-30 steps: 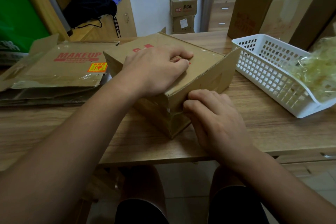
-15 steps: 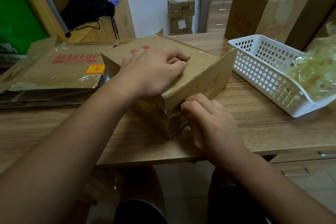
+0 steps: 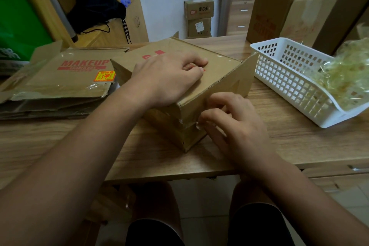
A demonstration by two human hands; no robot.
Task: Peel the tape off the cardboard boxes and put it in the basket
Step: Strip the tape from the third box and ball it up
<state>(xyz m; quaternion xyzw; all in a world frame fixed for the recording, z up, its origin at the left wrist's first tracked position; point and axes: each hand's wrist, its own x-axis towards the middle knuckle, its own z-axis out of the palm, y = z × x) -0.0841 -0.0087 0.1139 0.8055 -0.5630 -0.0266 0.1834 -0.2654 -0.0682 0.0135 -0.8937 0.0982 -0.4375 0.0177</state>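
A brown cardboard box [image 3: 219, 70] with red print lies on the wooden table, one corner pointing at me. My left hand [image 3: 167, 80] rests on its top with the fingers curled under, pressing it down. My right hand [image 3: 235, 126] is at the box's near corner, where thumb and forefinger pinch a lifted edge of clear tape [image 3: 189, 120] running across the side. A white slotted basket [image 3: 279, 70] stands to the right, with a heap of crumpled clear tape [image 3: 343, 74] in its near end.
Flattened cardboard boxes [image 3: 65, 78], one printed MAKEUP, are stacked on the table at the left. Tall opened boxes [image 3: 269, 6] stand at the back right behind the basket. The table's front edge [image 3: 159, 166] runs just above my knees.
My right hand has shifted on the box's near corner and its fingers have closed on the tape edge there. My left hand has stayed on top of the box.
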